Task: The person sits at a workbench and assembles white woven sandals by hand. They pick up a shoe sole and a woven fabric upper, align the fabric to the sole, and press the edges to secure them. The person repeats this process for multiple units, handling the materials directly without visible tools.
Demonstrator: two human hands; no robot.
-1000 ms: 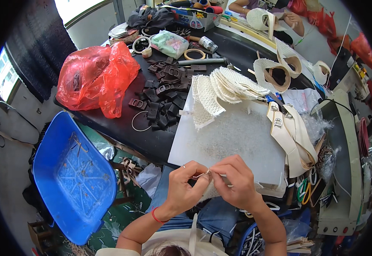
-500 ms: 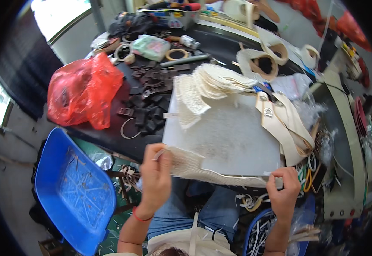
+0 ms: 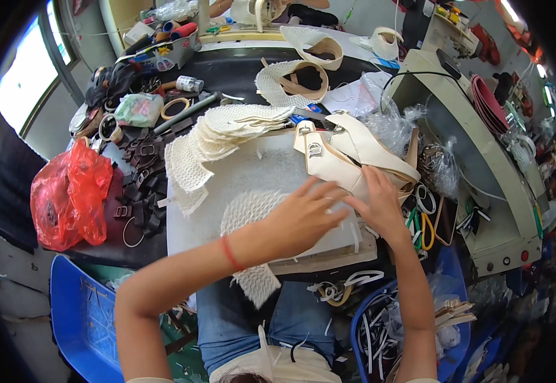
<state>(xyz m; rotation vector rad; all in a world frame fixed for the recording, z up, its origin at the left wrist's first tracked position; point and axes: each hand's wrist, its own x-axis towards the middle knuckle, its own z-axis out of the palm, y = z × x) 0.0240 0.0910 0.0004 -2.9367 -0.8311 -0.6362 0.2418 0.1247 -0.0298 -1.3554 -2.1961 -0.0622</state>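
Note:
My right hand rests its fingers on the near end of a pile of cream leather straps with metal buckles; its thumb is spread away from them. My left hand reaches across the board toward the right hand, slightly blurred, fingers stretched out and nothing visible in them. Beneath my left forearm lies a cream woven strip, partly hidden by the arm, its near end hanging over the board's front edge. Similar woven pieces form a fanned stack on the far part of the pale board.
Dark buckled straps and a red plastic bag are on the left. Cream rolls stand behind the board. A grey-green machine stands at right. Blue bins flank my legs, the right one full of scraps.
The woven strip has left both hands and now lies on the board. My left hand has swung right across it; the right hand has moved up onto the leather straps. The view has shifted right.

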